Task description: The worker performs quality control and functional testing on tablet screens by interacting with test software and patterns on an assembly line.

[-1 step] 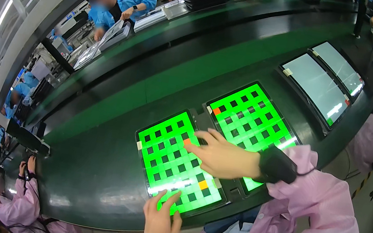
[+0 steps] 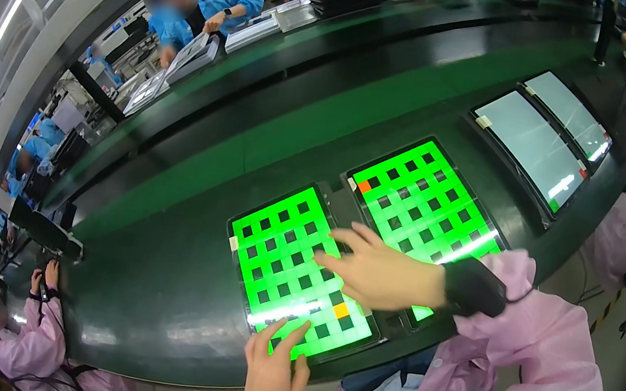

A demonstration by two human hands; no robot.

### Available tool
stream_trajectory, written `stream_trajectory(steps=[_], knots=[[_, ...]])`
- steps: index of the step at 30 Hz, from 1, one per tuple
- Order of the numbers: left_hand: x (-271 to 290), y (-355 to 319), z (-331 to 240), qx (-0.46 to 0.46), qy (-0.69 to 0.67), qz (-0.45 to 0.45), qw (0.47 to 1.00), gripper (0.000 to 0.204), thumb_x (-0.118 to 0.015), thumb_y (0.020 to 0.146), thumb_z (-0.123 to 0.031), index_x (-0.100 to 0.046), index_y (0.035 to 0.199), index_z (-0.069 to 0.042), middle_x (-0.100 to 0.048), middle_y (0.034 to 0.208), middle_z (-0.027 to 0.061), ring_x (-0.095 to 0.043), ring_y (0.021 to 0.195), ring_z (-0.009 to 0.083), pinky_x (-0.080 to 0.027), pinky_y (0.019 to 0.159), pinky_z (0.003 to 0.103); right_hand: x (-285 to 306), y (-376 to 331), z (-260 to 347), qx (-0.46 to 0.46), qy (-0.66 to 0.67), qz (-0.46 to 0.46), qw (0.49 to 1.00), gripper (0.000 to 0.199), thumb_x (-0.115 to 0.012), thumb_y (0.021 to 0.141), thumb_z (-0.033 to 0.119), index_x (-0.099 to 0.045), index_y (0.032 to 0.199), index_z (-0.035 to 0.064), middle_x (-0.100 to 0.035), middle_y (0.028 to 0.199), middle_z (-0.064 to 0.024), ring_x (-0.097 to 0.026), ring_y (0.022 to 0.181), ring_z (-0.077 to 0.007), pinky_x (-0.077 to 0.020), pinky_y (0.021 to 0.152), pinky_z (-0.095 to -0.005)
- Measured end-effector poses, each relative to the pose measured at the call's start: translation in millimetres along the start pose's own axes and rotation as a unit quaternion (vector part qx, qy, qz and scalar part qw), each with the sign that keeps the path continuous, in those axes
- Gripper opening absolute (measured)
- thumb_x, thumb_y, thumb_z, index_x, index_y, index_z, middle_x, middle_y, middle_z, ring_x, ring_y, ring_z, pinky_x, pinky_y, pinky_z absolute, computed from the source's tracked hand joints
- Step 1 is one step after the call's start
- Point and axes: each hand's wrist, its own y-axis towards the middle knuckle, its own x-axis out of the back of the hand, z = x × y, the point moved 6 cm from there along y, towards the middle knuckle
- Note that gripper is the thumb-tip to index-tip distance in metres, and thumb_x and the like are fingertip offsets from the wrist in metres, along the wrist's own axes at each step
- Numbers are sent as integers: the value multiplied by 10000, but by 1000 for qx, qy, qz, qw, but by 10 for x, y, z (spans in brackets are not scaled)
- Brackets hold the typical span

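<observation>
1. At the far left, beyond the dark green bench [image 2: 171, 288], rows of work stations run back under long ceiling lights, with people in blue coats standing at them; a person in pink sits low at the bench's left end.
2. The bench surface left of the screens is bare, and a lighter green strip runs along its length behind them.
3. The left hand [image 2: 273, 373] comes up from the lower edge, fingers spread and open, its fingertips on the near edge of the left panel [image 2: 278, 248]. It grips nothing.
4. The left panel is a flat screen lit bright green with a grid of black squares, one orange square near its near right corner and a small pale tab on its left edge.
5. The right hand [image 2: 379, 274] lies open and flat, fingers splayed, over the gap between the two green screens, touching the left panel's right side; it holds nothing.
6. The right panel [image 2: 425, 199] shows the same green grid, with a red square at its far left corner.
7. Further right lie two pale grey-white screens [image 2: 536, 143], small coloured tabs at their corners, near the bench's curved right edge.
</observation>
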Motion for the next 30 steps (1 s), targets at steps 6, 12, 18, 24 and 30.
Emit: stream_trajectory(steps=[6,12,18,24,30], knots=[[-99,81,-109,-57,-29,-15,998,478,-613,728,-58,-550,1201,-54,-564,1190,75,-443,1168,285,-329,951,436,204,-507,264,38,91,36,994,419,-555,813,126,-496,1202,-18,-611,1006,-200,-410,1215,-366,-319,1022,-515],[-141,245,-284,-84,25,13,996,477,-632,740,-97,-531,1203,-37,-579,1189,50,-438,1182,278,-317,977,434,442,-705,-90,-86,112,-34,989,443,-563,794,89,-489,1224,14,-608,1042,-153,-389,1230,-373,-352,999,-472],[-30,197,-263,-80,-3,-10,997,430,-627,803,-169,-510,1187,-14,-552,1216,109,-457,1154,290,-328,972,424,762,-1195,-260,-152,75,-18,985,661,-741,716,234,-460,1283,44,-460,1341,-111,-333,1269,-368,-321,1036,-465],[-97,-64,-75,-82,12,-6,997,776,-819,596,-279,-450,1245,-65,-467,1337,127,-408,1209,341,-275,1018,474,737,-1282,-567,-209,104,-48,971,561,-650,766,139,-461,1285,39,-507,1241,-131,-337,1267,-378,-323,1034,-455],[-156,-207,-366,-150,33,-92,984,517,-799,633,-177,-572,1084,-65,-615,1129,72,-555,1010,268,-401,872,406,520,-319,-939,-101,92,-62,989,400,-489,835,117,-480,1224,27,-557,1131,-204,-341,1257,-418,-321,1026,-494]])
